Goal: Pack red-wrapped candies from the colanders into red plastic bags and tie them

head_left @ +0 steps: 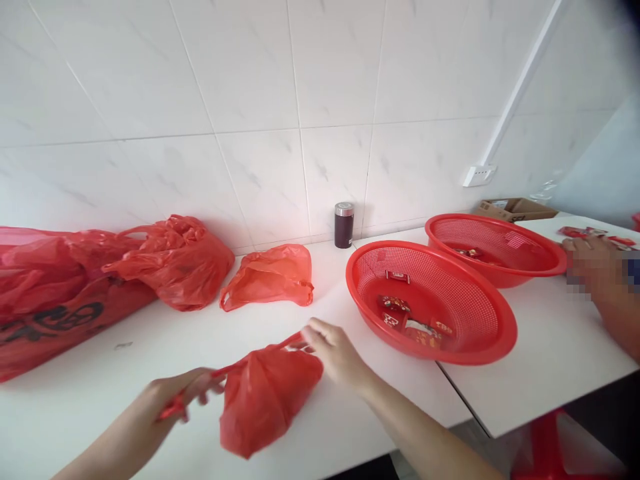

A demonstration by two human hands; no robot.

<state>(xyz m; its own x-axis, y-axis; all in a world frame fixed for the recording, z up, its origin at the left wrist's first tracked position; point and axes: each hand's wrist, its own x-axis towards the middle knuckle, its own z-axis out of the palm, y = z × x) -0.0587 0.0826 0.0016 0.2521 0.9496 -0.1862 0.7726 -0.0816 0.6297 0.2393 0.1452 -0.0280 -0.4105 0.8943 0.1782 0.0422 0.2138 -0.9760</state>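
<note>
A filled red plastic bag [267, 403] is low over the near side of the white table, its handles pulled out to both sides. My left hand [193, 393] is closed around one handle, with a red end sticking out by the wrist. The other handle is pinched in my right hand [325, 350], at the bag's upper right. What is inside the bag is hidden. Just behind it lies a flat, loose red plastic bag [273, 277]. To the right of my right hand stands a red mesh basket [503, 327] with several small red packets [423, 333] in it.
Bulging red bags [185, 273] are piled at the left. A dark tumbler [344, 227] stands by the wall. Behind the near basket is a second red basket [550, 263], with a cardboard box [517, 209] farther back. At the right, another person's hand [590, 263] is near packets.
</note>
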